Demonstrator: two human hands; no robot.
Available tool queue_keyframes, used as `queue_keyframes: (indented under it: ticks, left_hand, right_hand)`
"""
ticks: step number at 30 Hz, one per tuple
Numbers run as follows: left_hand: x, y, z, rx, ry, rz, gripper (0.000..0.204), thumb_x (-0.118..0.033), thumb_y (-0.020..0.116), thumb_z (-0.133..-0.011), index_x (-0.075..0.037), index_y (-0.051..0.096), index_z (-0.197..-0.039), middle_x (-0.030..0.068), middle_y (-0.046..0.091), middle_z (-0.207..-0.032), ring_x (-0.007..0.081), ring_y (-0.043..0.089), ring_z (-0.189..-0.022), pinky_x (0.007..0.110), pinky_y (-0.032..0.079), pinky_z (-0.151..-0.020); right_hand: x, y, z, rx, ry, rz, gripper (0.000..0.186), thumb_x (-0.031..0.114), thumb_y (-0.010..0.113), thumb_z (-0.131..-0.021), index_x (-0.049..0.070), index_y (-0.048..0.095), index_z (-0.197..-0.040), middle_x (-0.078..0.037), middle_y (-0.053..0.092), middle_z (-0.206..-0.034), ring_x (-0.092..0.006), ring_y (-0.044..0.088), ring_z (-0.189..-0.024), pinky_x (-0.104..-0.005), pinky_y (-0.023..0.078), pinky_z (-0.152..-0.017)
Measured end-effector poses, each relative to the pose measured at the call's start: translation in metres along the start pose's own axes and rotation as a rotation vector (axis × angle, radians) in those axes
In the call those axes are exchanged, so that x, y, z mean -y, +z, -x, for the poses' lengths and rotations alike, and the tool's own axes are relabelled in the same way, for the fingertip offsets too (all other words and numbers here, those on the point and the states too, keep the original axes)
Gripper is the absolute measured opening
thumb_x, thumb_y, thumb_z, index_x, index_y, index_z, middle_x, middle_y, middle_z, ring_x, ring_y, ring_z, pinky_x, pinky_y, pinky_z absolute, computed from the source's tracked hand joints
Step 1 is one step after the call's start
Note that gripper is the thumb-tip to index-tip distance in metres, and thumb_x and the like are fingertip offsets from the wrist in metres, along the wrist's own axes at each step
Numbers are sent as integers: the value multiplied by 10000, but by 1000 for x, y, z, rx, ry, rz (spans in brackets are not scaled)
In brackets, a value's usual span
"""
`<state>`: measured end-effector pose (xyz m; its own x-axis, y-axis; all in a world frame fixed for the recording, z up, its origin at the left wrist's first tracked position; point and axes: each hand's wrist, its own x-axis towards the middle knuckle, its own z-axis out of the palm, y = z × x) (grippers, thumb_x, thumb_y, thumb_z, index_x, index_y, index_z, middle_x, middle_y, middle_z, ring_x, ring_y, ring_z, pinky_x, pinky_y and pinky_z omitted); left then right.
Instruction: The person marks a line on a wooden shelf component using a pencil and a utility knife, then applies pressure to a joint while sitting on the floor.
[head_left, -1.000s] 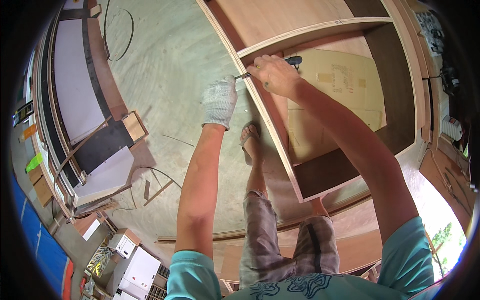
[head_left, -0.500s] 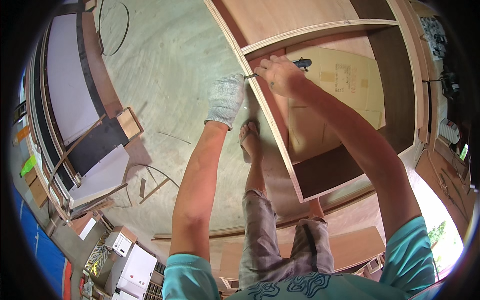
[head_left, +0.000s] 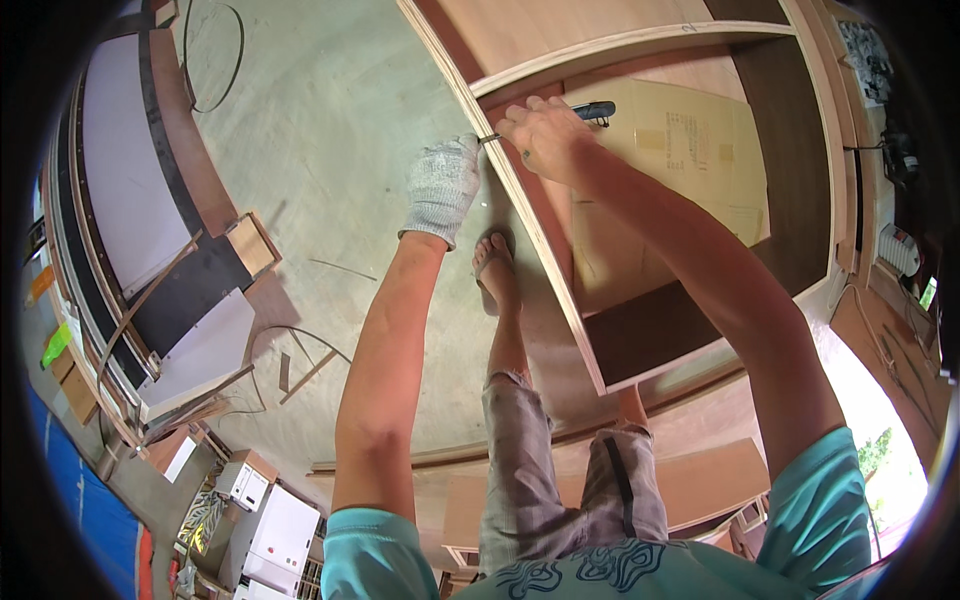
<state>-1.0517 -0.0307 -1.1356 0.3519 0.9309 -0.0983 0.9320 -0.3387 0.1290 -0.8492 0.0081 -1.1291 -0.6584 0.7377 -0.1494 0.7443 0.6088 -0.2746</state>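
A slim dark tool with a black handle (head_left: 597, 110) lies across the pale plywood edge (head_left: 528, 212) of an open wooden cabinet frame. My left hand (head_left: 442, 185), in a grey knit glove, is closed around the tool's thin end, just outside that edge. My bare right hand (head_left: 548, 138) wraps the tool on the inner side, and the handle sticks out beyond it. Fingers and palm hide most of the tool, so its exact kind is unclear. Behind my right hand, a flat piece of brown cardboard (head_left: 690, 150) lies inside the frame.
Long white and dark panels (head_left: 125, 150) are stacked at left, beside a small wooden block (head_left: 252, 246). Thin curved strips (head_left: 300, 335) lie on the concrete floor (head_left: 310, 150). My sandalled foot (head_left: 495, 270) stands close to the frame. White boxes (head_left: 278, 535) sit at lower left.
Both hands and the tool have shifted slightly up and left in view, along with the cabinet edge. The grips look the same.
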Motion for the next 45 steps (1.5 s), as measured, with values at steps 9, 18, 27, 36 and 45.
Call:
queue_keyframes:
  ticks: [9, 18, 27, 36, 45]
  left_hand:
    - [-32, 16, 42, 22, 10, -45, 136, -202, 580, -988, -119, 666, -1051, 117, 708, -843, 316, 717, -767, 454, 575, -672]
    - [-88, 34, 108, -69, -20, -49, 163, -172, 607, -979, -117, 679, -1114, 119, 701, -848, 338, 701, -750, 456, 567, -679]
    - [-130, 46, 167, -95, -104, -8, 180, -165, 604, -979, -109, 678, -1133, 125, 700, -839, 347, 698, -769, 470, 564, -681]
    - [-173, 52, 217, -57, -59, 45, 172, -162, 611, -963, -100, 686, -1106, 134, 687, -841, 351, 681, -751, 471, 554, -701]
    - [-160, 40, 214, 78, 1, -112, 159, -181, 568, -940, -139, 659, -1064, 88, 681, -833, 303, 692, -739, 462, 551, -669]
  right_hand:
    - [26, 5, 55, 16, 55, 28, 257, 145, 670, -832, 115, 719, -1082, -62, 682, -1060, -272, 656, -1071, -417, 497, -913]
    - [42, 40, 124, -85, -5, -54, 229, 64, 654, -817, 71, 721, -1036, -91, 684, -1052, -296, 658, -1060, -448, 524, -901]
    - [68, 54, 186, -51, 0, -92, 234, 44, 622, -832, 53, 716, -1047, -98, 686, -1072, -316, 655, -1090, -476, 530, -889]
    - [90, 69, 248, -25, 1, -96, 341, 65, 695, -759, 68, 687, -1099, -89, 660, -1059, -316, 645, -1063, -460, 521, -856]
    - [93, 43, 239, 74, -26, -28, 208, 132, 651, -846, 92, 689, -1046, -91, 633, -1032, -301, 658, -1058, -460, 532, -863]
